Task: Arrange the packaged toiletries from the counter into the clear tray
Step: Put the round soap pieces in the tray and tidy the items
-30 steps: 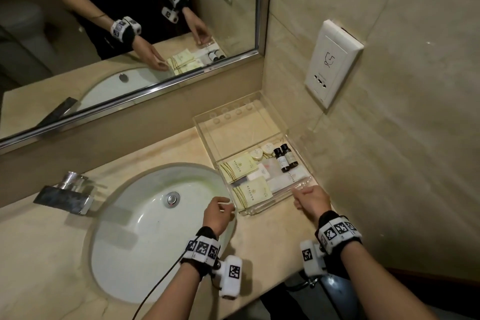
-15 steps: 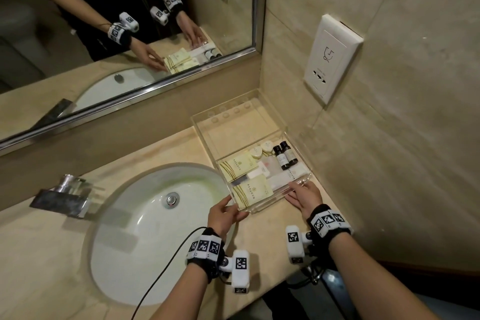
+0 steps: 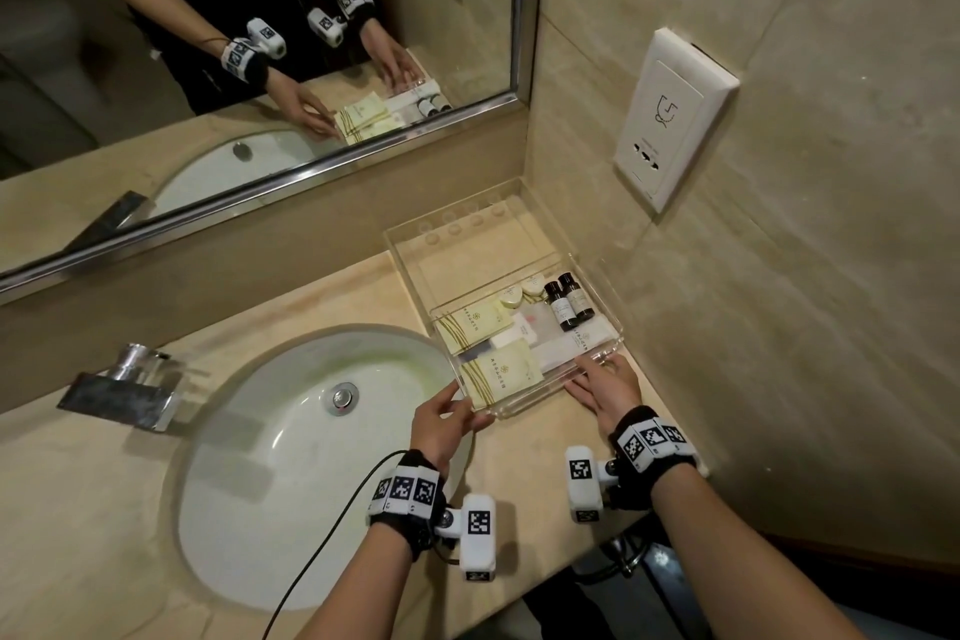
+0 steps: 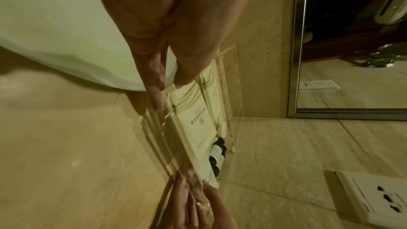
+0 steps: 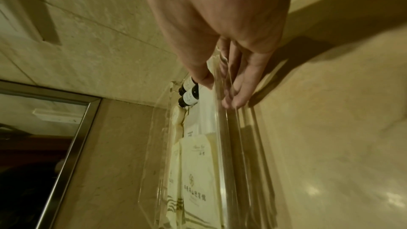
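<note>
The clear tray [image 3: 411, 244] sits on the counter in the wall corner. Its near half holds two cream packets [image 3: 501, 372], a long white box [image 3: 571, 343], round soaps [image 3: 519, 291] and two dark bottles [image 3: 566, 301]. My left hand [image 3: 447, 418] pinches the tray's near-left corner, thumb over the rim [image 4: 229, 79] and fingers outside. My right hand [image 3: 605, 387] grips the near-right corner, thumb inside the wall [image 5: 229, 145] beside the bottles [image 5: 189, 93], fingers along the outside. The tray's far half is bare.
A white sink [image 3: 291, 457] lies left of the tray, with a chrome faucet [image 3: 124, 385] behind it. The mirror [image 3: 260, 42] runs along the back wall. A wall socket [image 3: 670, 120] is above the tray on the right wall. The counter's front edge is close behind my wrists.
My left hand left the sink rim and took the tray's near-left corner. My right hand shifted along the near wall and its thumb now reaches inside.
</note>
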A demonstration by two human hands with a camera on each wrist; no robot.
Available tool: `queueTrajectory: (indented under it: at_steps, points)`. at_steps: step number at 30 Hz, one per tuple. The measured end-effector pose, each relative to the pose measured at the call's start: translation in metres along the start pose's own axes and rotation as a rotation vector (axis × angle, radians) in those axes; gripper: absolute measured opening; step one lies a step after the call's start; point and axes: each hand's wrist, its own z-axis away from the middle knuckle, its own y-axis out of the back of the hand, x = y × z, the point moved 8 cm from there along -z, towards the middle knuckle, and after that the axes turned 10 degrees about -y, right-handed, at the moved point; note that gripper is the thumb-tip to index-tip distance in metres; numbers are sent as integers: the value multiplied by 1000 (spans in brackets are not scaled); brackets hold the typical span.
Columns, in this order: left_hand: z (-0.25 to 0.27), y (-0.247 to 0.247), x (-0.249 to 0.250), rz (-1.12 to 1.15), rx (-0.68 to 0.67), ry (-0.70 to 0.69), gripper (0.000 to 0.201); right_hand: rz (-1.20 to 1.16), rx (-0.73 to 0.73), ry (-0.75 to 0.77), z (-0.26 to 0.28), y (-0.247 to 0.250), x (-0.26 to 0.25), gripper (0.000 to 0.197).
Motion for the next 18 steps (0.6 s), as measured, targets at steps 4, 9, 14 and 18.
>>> queueTrajectory:
  at_steps: [4,9,14,18]
  points:
    - [-4,1,4,8,12,0,42,9,-7,-6,-3,-6,-2,61]
    - [-11,2,10,14,25,-15,43,10,-21,0,-4,-17,-7,59]
    - [-24,5,15,0,30,-14,43,34,-34,5,-7,-30,-14,53]
    - [-36,6,19,-11,33,-6,43,48,-37,13,-8,-41,-26,39]
